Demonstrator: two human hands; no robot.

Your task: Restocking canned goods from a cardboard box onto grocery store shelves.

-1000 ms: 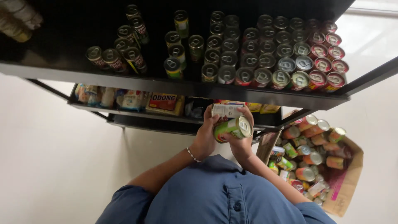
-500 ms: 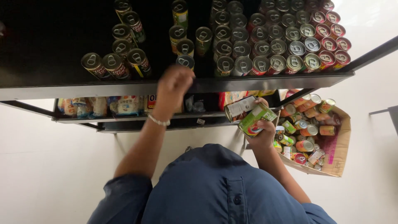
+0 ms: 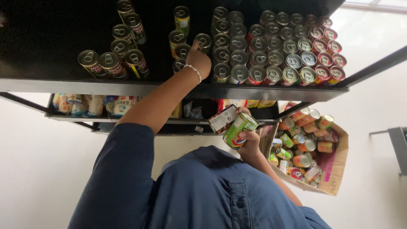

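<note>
Left hand (image 3: 198,59): raised to black metal top shelf (image 3: 51,46), fingers closed round upright silver-topped can (image 3: 204,42) beside rows of ring-pull cans (image 3: 275,46).
Right hand (image 3: 249,142): low, near chest, clamped on tilted green-labelled can (image 3: 238,129) and white-labelled can (image 3: 222,119) touching it.
Open brown cardboard box of mixed cans (image 3: 335,169): on floor, right of hand.

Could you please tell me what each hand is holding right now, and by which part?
The right hand grips a green can and a white can around their sides. The left hand touches a shelf can; grip unclear.
</note>
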